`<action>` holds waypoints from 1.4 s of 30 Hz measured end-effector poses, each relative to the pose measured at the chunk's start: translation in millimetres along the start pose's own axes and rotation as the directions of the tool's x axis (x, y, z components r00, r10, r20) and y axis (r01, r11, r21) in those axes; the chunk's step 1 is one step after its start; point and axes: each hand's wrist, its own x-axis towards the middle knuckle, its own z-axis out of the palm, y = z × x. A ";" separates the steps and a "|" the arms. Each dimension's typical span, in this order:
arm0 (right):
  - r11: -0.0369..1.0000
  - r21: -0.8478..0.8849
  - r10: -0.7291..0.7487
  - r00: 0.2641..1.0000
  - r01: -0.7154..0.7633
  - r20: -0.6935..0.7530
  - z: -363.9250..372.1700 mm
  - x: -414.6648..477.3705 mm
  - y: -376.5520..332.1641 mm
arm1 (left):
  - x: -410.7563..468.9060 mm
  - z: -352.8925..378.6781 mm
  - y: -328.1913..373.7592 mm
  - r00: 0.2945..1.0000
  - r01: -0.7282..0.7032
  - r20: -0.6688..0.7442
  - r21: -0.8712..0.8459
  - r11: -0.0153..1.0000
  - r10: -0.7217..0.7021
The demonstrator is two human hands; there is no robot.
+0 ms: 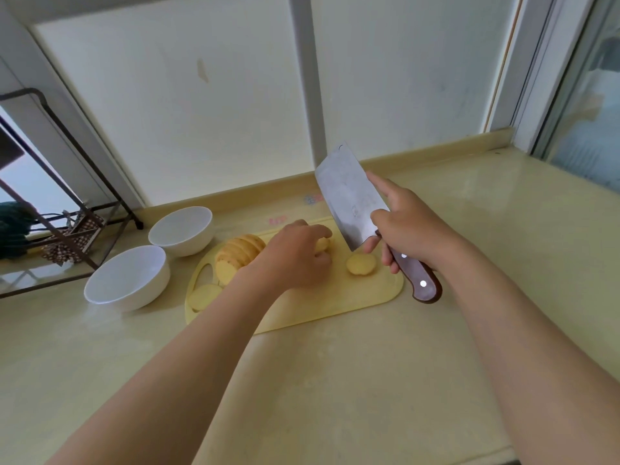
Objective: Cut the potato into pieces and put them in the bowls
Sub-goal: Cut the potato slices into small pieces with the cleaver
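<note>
Fingers point(389, 261) of the right hand point(407, 226) wrap the brown riveted handle of a cleaver point(349, 203), with the index finger laid along the back of the blade. The blade is raised clear of the cutting board point(335, 307), its tip slanting toward eleven o'clock. The left hand point(295, 256) arches over the middle of the board, fingertips and thumb curled onto a small potato piece point(322, 245) and pinning it down. At three o'clock from that hand, just below the cleaver's heel, a round slice point(361, 264) lies flat. At nine o'clock from the hand, the sliced potato point(238, 255) stands as a leaning fan of rounds, skin showing on its top. Another loose slice point(204, 297) lies at the board's eight o'clock corner, beside an oval handle hole. Off the board's left end sit two white bowls: the far bowl point(183, 229) at ten o'clock, the near bowl point(129, 278) at nine. Neither shows any potato inside. All rest on a pale yellow counter point(335, 397); a dark wire rack point(67, 182) stands at the far left.
</note>
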 end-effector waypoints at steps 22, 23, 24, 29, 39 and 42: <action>0.996 -0.041 0.079 0.992 -0.075 0.098 5.6 0.4 3.3 | -9.6 -2.6 -6.4 0.983 -0.104 -0.147 0.068 0.992 0.113; 0.996 -0.043 0.080 0.992 -0.076 0.101 5.5 0.4 3.2 | -9.6 -1.8 -6.5 0.982 -0.097 -0.157 0.057 0.994 0.105; 0.996 -0.042 0.081 0.992 -0.077 0.101 5.8 0.3 3.0 | -9.8 -1.4 -6.5 0.980 -0.089 -0.173 0.047 0.995 0.096; 0.996 -0.048 0.077 0.991 -0.072 0.107 7.2 -1.7 1.7 | -14.2 -7.5 -4.7 0.934 -0.051 -0.353 -0.008 0.999 0.045; 0.999 -0.036 0.039 0.994 -0.036 0.099 15.6 -4.2 -4.6 | -53.3 -53.8 -44.1 0.816 0.127 -0.471 -0.420 0.899 -0.336; 0.999 -0.027 0.023 0.993 -0.020 0.115 22.7 -6.0 -7.2 | -64.7 -52.4 -57.7 0.794 0.161 -0.453 -0.487 0.858 -0.406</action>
